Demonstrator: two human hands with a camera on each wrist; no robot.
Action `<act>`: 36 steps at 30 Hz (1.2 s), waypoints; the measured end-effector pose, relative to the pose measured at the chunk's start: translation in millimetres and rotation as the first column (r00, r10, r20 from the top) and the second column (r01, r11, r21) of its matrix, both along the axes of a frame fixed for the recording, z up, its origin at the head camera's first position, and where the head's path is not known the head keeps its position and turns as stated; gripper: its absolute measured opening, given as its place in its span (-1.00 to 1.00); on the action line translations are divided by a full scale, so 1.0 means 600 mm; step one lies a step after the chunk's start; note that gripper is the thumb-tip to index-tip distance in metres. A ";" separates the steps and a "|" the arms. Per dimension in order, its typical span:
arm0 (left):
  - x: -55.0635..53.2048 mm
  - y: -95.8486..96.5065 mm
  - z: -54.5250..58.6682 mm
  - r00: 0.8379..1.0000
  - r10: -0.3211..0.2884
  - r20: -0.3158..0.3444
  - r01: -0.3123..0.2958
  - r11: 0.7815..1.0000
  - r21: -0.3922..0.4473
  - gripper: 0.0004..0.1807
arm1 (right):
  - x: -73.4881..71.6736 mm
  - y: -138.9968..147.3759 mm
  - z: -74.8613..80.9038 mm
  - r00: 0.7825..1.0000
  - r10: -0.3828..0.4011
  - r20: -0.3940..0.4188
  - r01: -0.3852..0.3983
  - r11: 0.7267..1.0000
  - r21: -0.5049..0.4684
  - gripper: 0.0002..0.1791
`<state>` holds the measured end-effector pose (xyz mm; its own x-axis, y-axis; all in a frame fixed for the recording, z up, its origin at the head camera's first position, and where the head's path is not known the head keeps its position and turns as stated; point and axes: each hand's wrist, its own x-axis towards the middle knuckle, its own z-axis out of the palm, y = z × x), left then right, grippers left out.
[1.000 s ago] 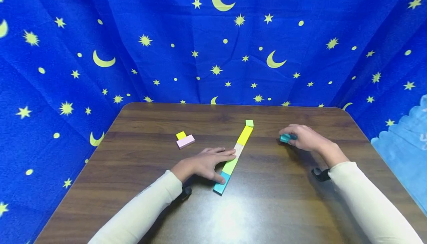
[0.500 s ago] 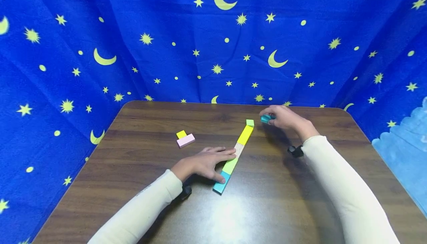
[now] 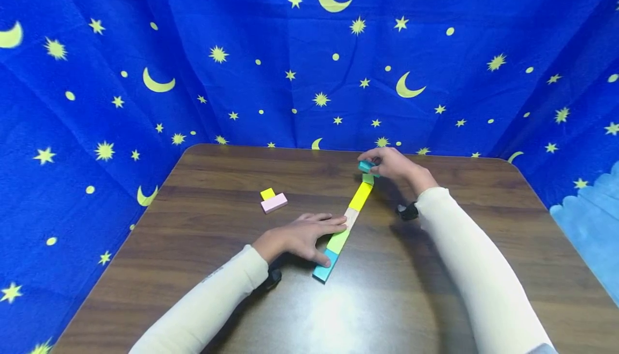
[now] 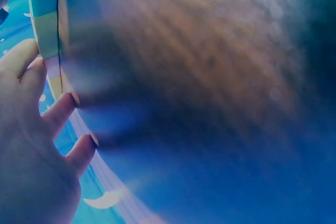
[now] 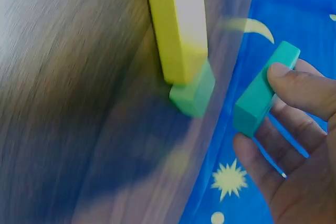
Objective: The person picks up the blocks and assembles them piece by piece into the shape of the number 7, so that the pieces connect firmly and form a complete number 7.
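A slanting row of flat blocks lies on the table. From near to far it has a teal block [image 3: 326, 266], a light green block [image 3: 338, 241], a pale wood-coloured block [image 3: 352, 216], a yellow block [image 3: 361, 196] and a small green block [image 3: 368, 179] set at an angle. My left hand [image 3: 304, 236] rests along the row, thumb on the near teal block and straight fingertips on the pale block. My right hand [image 3: 394, 165] pinches another teal block [image 5: 266, 90] between thumb and fingers, close over the row's far end, with the small green block [image 5: 194, 93] just beside it.
Left of the row, a pink block [image 3: 274, 203] lies against a small yellow block [image 3: 267, 194] on the brown wooden table [image 3: 208, 246]. A blue curtain [image 3: 271, 37] with stars and moons hangs right behind the table's far edge.
My right hand has carried the teal block leftward and away from me, from the table's right side to above the row's far end. My left hand has stayed on the row.
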<state>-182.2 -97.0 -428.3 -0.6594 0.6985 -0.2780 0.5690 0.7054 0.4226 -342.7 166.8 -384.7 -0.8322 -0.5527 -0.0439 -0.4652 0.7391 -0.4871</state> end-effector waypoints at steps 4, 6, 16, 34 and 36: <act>0.001 0.001 0.001 1.000 -0.003 0.000 0.003 1.000 0.001 -0.06 | -0.005 -0.020 -0.006 0.998 -0.020 0.052 0.021 0.999 -0.024 -0.54; 0.001 0.001 -0.001 1.000 -0.003 0.002 0.003 1.000 -0.002 -0.06 | -0.007 -0.030 -0.013 0.996 -0.036 0.075 0.040 0.998 -0.043 -0.54; 0.000 0.001 -0.001 0.999 -0.031 0.006 0.031 0.999 0.010 -0.08 | -0.016 -0.074 -0.061 0.992 -0.016 0.124 0.024 0.998 -0.064 -0.54; -0.003 -0.002 0.000 0.999 -0.032 -0.008 0.032 0.999 -0.005 -0.06 | -0.028 -0.055 -0.072 0.977 -0.090 0.194 0.099 0.994 -0.041 -0.61; -0.002 -0.002 0.000 0.999 -0.032 -0.007 0.032 0.999 -0.004 -0.07 | -0.027 -0.053 -0.073 0.977 -0.088 0.194 0.099 0.994 -0.050 -0.61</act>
